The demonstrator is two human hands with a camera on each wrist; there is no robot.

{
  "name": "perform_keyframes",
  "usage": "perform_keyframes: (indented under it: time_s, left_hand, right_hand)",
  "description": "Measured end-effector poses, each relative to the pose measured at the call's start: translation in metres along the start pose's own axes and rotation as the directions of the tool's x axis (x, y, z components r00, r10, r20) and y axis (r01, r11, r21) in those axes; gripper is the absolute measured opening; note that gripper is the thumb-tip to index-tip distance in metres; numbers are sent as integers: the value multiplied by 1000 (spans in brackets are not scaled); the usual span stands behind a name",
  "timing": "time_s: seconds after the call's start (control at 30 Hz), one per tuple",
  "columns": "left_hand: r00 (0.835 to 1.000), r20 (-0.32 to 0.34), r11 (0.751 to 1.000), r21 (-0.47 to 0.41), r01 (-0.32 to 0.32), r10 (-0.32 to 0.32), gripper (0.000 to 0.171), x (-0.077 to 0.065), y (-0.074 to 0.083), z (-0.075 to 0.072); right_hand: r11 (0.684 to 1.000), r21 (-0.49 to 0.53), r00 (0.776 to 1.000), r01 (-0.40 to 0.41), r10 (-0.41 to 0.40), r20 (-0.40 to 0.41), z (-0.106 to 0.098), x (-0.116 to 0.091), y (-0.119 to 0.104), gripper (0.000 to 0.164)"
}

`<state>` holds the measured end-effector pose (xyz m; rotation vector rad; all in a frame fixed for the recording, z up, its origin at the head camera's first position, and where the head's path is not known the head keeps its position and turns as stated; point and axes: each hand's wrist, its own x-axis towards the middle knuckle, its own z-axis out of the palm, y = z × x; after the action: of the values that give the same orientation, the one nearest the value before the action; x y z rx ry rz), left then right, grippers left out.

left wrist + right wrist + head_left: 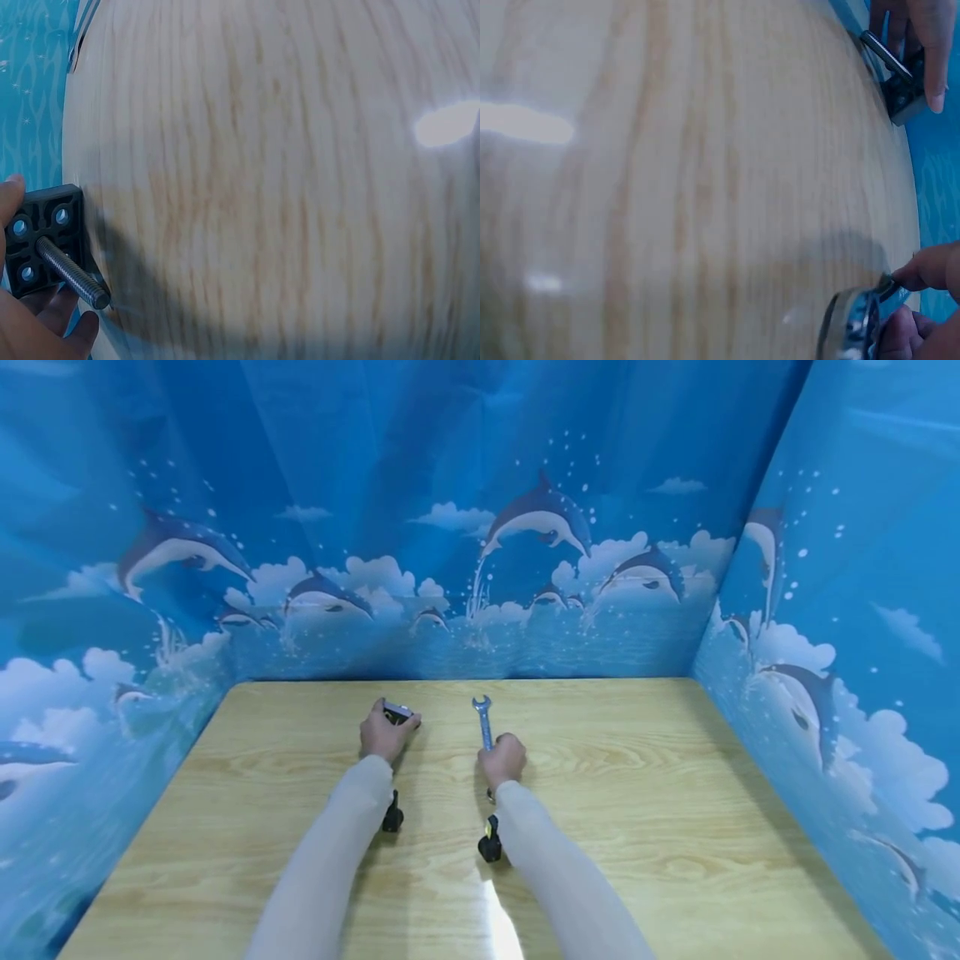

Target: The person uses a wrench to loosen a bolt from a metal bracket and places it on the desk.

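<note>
My left hand (pixel 386 735) grips a black square plate with a threaded rod (pixel 397 713) by its edges, toward the back of the table. In the left wrist view, the rod (pixel 73 271) juts from the plate's ribbed face, and holes show near the corners. To the right, my right hand (pixel 502 761) pinches a silver combination wrench (pixel 484 724) around its middle. The wrench's open end points at the back wall; its ring end shows below the hand. In the right wrist view, the wrench's ring end (pixel 855 330) is close to the camera. The covered middle of the handle is hidden.
The light wooden table (pixel 637 793) ends at a blue dolphin-print curtain (pixel 480 635) behind and at both sides. A dark wrist device (pixel 491 841) sits at the right wrist, another (pixel 392 814) at the left. Glare lies on the front of the tabletop.
</note>
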<state>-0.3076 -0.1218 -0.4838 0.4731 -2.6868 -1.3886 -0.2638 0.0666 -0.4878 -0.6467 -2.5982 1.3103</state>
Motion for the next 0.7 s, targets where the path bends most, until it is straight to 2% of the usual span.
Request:
perform_keyframes:
  time_s: [0.17, 0.43, 0.6, 0.7]
  left_hand:
    - [1000, 2, 1000, 3, 1, -1, 88, 2, -2, 2]
    - [1000, -15, 1000, -21, 12, -12, 87, 2, -2, 0]
    - [999, -27, 996, -90, -24, 22, 82, 3, -6, 0]
    - [998, 5, 979, -192, -66, 68, 79, 3, -6, -1]
  right_hand:
    - [1000, 30, 1000, 3, -4, 24, -5, 0, -1, 31]
    - [997, 81, 995, -3, -5, 97, -8, 6, 2, 23]
    - [997, 71, 991, 22, -31, 127, -10, 6, 5, 21]
    - [996, 65, 989, 54, -62, 135, -15, 8, 8, 18]
